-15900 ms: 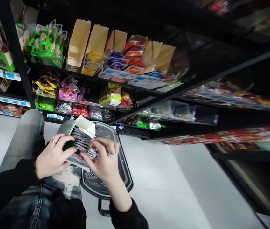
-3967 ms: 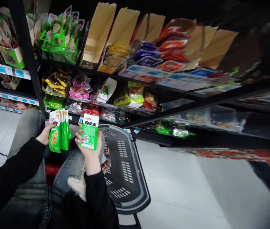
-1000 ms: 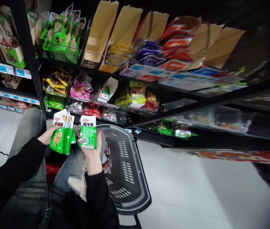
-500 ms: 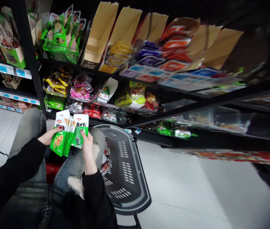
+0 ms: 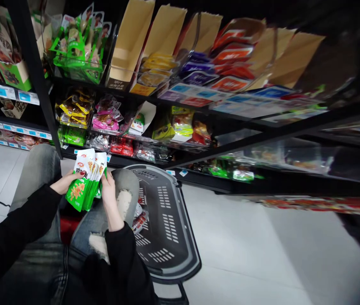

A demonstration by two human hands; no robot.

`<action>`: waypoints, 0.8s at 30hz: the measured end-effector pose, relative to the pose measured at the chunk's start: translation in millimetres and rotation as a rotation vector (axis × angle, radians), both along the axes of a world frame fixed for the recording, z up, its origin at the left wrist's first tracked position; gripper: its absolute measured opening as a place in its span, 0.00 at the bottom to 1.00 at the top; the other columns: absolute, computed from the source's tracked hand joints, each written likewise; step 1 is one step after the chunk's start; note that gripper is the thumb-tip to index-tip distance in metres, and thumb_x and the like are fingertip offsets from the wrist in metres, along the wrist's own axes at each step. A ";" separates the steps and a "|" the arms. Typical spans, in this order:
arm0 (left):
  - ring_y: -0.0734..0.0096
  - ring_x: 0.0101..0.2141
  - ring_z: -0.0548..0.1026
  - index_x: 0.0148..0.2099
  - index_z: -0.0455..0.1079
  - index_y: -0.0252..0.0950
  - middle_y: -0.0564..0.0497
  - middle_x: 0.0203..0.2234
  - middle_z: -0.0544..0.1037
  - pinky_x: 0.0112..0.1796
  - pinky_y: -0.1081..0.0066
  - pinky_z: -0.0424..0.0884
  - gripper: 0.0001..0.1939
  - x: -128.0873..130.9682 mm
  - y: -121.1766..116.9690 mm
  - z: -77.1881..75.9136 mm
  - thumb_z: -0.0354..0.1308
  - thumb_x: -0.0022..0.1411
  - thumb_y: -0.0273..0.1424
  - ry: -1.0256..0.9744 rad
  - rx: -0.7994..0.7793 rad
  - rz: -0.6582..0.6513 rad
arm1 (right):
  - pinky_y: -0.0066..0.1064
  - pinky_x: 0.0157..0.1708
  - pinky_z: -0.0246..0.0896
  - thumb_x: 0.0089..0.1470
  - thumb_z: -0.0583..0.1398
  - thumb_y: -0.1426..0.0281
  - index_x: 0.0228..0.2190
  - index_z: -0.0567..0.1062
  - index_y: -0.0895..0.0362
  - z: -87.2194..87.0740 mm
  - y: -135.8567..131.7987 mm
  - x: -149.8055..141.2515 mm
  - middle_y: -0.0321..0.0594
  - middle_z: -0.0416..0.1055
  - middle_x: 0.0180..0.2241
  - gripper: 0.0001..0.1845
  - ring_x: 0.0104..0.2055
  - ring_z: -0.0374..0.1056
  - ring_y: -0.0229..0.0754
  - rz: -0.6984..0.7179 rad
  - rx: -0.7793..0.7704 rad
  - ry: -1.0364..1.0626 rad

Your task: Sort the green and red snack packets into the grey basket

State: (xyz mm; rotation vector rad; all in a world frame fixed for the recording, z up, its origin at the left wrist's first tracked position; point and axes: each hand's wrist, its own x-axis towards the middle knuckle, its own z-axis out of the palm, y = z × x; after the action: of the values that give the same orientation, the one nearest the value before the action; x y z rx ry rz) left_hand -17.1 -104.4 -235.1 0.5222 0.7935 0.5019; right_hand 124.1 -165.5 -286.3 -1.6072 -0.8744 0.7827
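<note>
Several green-and-white snack packets are fanned in a stack above my knees, their fronts facing up. My left hand grips the stack by its left edge, thumb on top of the front packet. At the right edge, my right hand is closed on the packets at the back of the stack, its fingers partly hidden behind them. A shopping basket stands on the floor just right of my right knee, with a few small packets in it.
Black shelves of packaged snacks rise in front of me. A carton with a similar green-and-white packet sits on a lower shelf. Tall open cartons line the upper shelf. A slanted black shelf post stands at the left. Pale floor tiles lie right of the basket.
My right hand has moved left with the packet it held apart, bringing it against the back of the stack. That packet is now mostly hidden. My left hand has stayed nearly in place.
</note>
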 end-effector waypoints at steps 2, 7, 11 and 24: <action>0.58 0.36 0.78 0.43 0.71 0.30 0.42 0.34 0.81 0.44 0.63 0.70 0.16 -0.7 -0.6 -1.4 0.62 0.48 0.25 0.004 -0.002 -0.008 | 0.37 0.46 0.55 0.53 0.50 0.62 0.29 0.73 0.54 -2.7 0.6 -2.6 0.40 0.70 0.34 0.14 0.42 0.61 0.44 -0.009 -0.018 -0.006; 0.58 0.35 0.78 0.42 0.71 0.30 0.42 0.32 0.81 0.43 0.62 0.71 0.16 -2.0 -2.7 -3.1 0.62 0.47 0.23 0.023 -0.028 -0.023 | 0.39 0.45 0.55 0.54 0.49 0.63 0.28 0.71 0.54 -8.2 5.1 -13.8 0.40 0.67 0.34 0.14 0.41 0.60 0.44 -0.038 -0.044 -0.002; 0.60 0.34 0.79 0.41 0.71 0.31 0.43 0.32 0.81 0.40 0.65 0.72 0.14 0.3 -2.7 -1.4 0.61 0.49 0.24 0.048 -0.024 0.011 | 0.40 0.45 0.55 0.57 0.44 0.62 0.29 0.70 0.54 0.0 4.8 -14.7 0.41 0.66 0.34 0.18 0.39 0.59 0.44 -0.078 -0.059 0.017; 0.64 0.31 0.78 0.39 0.73 0.27 0.43 0.30 0.81 0.37 0.70 0.73 0.11 6.3 -1.4 5.2 0.61 0.50 0.26 0.112 -0.052 0.095 | 0.45 0.48 0.54 0.31 0.69 0.61 0.45 0.64 0.56 61.1 -9.4 -42.3 0.47 0.61 0.43 0.38 0.47 0.58 0.53 -0.042 -0.124 -0.299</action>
State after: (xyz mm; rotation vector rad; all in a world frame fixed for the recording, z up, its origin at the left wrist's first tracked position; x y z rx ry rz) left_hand -10.8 -105.8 -229.9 0.4691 0.9389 0.5417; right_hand 81.8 -174.9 -225.2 -1.8784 -1.0154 0.5835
